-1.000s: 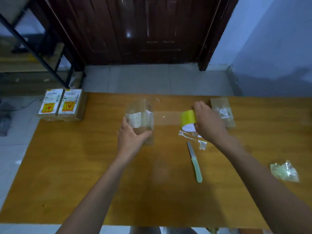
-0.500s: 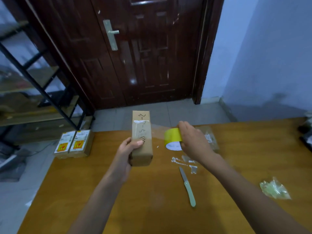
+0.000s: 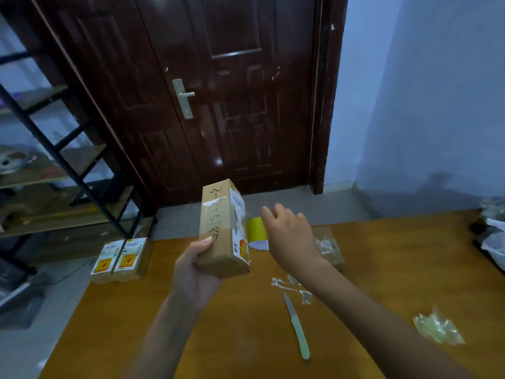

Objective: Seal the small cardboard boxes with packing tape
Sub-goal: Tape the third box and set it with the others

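While the two labelled boxes wait at the table's nine o'clock edge, the left hand holds a long cardboard box upright above the table, fingers clamped round its lower end. At its three o'clock sits the yellow tape roll, gripped by the right hand; finger detail is hidden behind the knuckles (cannot tell how they close). Judgement: keep the strip taut, wrap squarely round the box, press down before cutting. The knife lies at five o'clock, a taped box beyond the wrist, crumpled plastic far right.
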